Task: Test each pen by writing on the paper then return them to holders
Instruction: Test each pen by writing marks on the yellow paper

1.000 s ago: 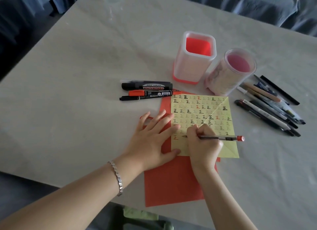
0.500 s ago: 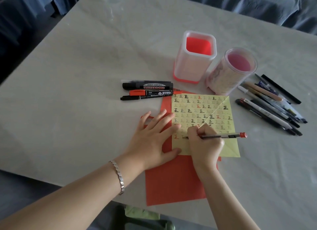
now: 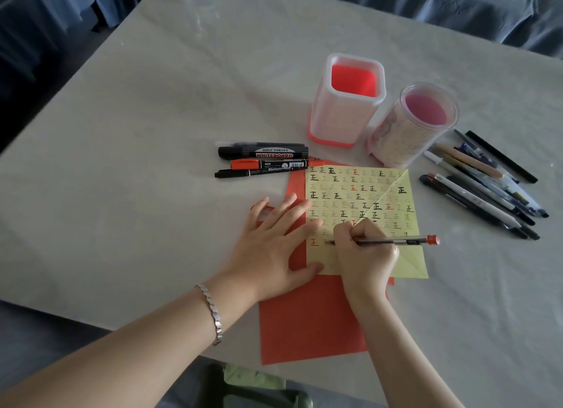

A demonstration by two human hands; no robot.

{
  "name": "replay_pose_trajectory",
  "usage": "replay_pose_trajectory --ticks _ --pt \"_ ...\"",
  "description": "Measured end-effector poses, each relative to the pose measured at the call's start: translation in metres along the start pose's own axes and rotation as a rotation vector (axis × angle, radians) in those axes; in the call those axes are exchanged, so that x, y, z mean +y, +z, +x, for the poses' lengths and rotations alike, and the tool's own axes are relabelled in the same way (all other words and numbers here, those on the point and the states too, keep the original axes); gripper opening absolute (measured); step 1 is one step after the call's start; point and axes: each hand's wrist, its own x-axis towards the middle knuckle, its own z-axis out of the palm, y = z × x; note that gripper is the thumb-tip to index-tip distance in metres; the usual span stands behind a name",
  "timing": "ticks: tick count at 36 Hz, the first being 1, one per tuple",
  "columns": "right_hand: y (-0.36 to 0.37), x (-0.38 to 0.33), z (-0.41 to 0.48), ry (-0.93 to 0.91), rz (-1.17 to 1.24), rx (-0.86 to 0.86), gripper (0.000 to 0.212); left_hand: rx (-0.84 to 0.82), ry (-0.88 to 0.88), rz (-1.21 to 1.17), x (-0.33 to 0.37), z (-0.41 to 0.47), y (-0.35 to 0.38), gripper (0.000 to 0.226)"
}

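A yellow paper [image 3: 362, 194] covered in rows of written marks lies on a red sheet [image 3: 307, 325]. My right hand [image 3: 365, 255] grips a thin dark pen with a red end [image 3: 396, 241], its tip touching the paper's lower left. My left hand [image 3: 274, 243] lies flat with spread fingers, pressing the paper's left edge and the red sheet. Two holders stand behind the paper: a square white one with a red inside [image 3: 347, 103] and a round clear one with a pink inside [image 3: 411, 127]. Nothing shows inside either.
Three markers [image 3: 265, 160] lie side by side left of the paper's top edge. Several pens [image 3: 484, 182] lie in a loose heap at the right. A small red object [image 3: 259, 208] peeks out by my left fingers. The grey table [image 3: 137, 133] ends just below my forearms.
The pen tip has shifted slightly on the paper's bottom row as my right hand writes. My left hand has stayed in place.
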Motion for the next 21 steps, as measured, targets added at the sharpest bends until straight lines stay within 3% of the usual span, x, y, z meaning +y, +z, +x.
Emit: replay_pose_trajectory --ticks 21 --pt "-0.0022 -0.0049 -0.0007 -0.009 -0.014 0.014 0.037 -0.025 0.002 0.015 -0.0006 -0.0005 -0.0009 0.061"
